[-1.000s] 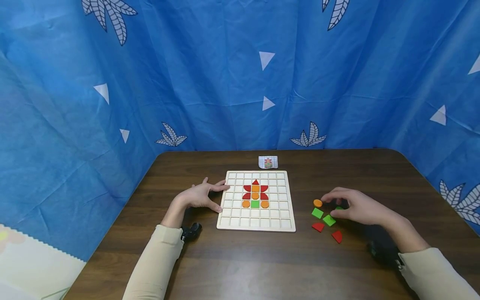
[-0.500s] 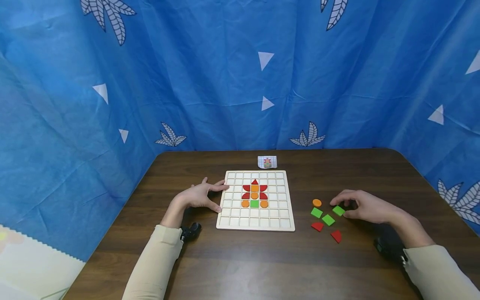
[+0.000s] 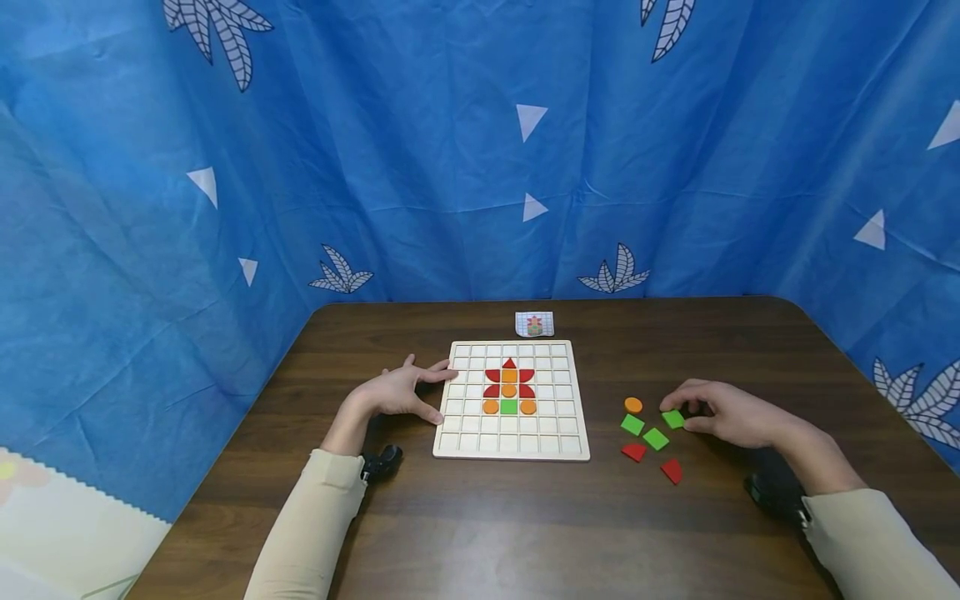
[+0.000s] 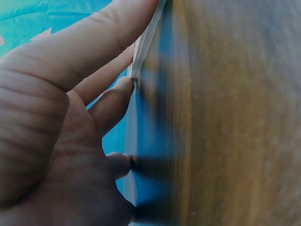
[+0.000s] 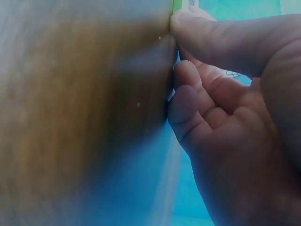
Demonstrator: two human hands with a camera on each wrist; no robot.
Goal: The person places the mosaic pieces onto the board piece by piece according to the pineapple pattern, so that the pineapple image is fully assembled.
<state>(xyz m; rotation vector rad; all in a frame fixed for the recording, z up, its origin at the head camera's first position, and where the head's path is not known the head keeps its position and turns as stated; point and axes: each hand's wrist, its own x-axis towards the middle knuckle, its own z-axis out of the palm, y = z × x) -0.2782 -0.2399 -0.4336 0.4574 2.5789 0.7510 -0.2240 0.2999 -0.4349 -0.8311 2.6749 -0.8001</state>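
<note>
A white gridded board [image 3: 558, 446] lies on the table, bearing a pattern of red, orange and green pieces. My left hand [image 3: 393, 392] rests at the board's left side, fingers spread, thumb and fingertips at its edge. In the left wrist view the thumb and fingers meet the board's thin edge [image 4: 146, 42]. Right of the board, my right hand [image 3: 731, 415] pinches a green square tile [image 3: 672, 419] between thumb and finger, close over the table. The right wrist view shows the thumb at the green tile [image 5: 177, 5]; the other fingers are curled in.
Beside the right hand lie an orange disc [image 3: 633, 405], two more green squares [image 3: 656, 439] and two red quarter-round pieces [image 3: 672, 471]. A small printed pattern card [image 3: 535, 324] lies behind the board. A blue curtain [image 3: 465, 150] hangs behind the wooden table [image 3: 480, 533].
My right hand has drawn back to the right from near the orange disc and taken hold of the green square, which has shifted slightly left. The left hand stays at the board.
</note>
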